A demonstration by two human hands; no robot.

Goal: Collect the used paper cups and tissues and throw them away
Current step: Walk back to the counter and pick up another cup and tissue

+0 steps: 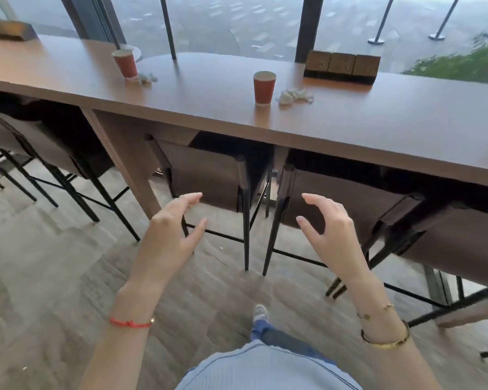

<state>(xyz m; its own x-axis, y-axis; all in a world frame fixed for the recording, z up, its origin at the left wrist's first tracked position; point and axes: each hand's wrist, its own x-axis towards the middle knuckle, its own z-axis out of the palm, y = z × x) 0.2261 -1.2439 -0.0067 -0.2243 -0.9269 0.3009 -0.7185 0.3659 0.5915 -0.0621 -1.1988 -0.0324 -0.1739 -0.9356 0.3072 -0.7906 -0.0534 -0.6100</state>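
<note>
Standing short of the long counter [350, 119], nothing collected yet, so very much the opening step of the clean-up. Left hand [169, 229] raised in front, fingers loosely curved and spread, holding nothing; right hand [330, 229] mirroring it, thumb and fingers apart, equally empty. Both poised over the floor, well apart from the counter top and from everything on it. Near cup [263, 87] upright toward the middle of the counter, crumpled tissue [295, 96] lying just beside it on the right. Far cup [126, 64] upright further left and nearer the window, with a second tissue [148, 77] just beside its base. Stools [209, 175] tucked under the counter between body and target, wooden blocks [343, 66] against the glass behind the near cup. No bin anywhere in view. Next move, by the look of it: stepping in and reaching over the stools, probably right hand to the near cup or its tissue, left free for the other; light pinch needed on the tissue, gentle wrap on the cup in case of dregs inside
</note>
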